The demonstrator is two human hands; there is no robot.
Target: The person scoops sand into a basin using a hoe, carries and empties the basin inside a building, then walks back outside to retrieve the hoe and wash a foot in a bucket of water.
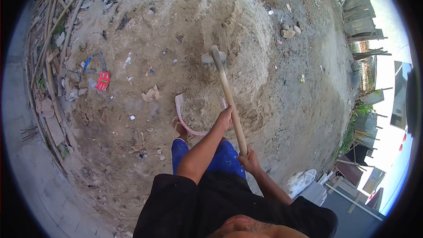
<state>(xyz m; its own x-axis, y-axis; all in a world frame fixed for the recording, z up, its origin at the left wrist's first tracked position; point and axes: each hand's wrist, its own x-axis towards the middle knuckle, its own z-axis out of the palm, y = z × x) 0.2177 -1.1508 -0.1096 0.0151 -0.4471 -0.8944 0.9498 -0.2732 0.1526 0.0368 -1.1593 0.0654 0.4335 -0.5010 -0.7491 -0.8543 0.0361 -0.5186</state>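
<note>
Head view: left hand [225, 117] and right hand [250, 161] curled their fingers closed round a long tan wooden-handled hoe [225, 86], grey metal blade [207, 58] far ahead.

A red packet [102, 81] lies near wooden poles [54, 94] on the left.

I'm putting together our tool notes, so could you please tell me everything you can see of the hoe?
The hoe has a long, pale-brown handle that looks wooden, and a grey blade that looks like metal, showing on both sides of the handle near its far end. It slants forward and slightly left, over the sandy ground. The left hand grips it partway along; the right hand grips near its rear end. Whether the blade touches the ground is unclear.
</note>
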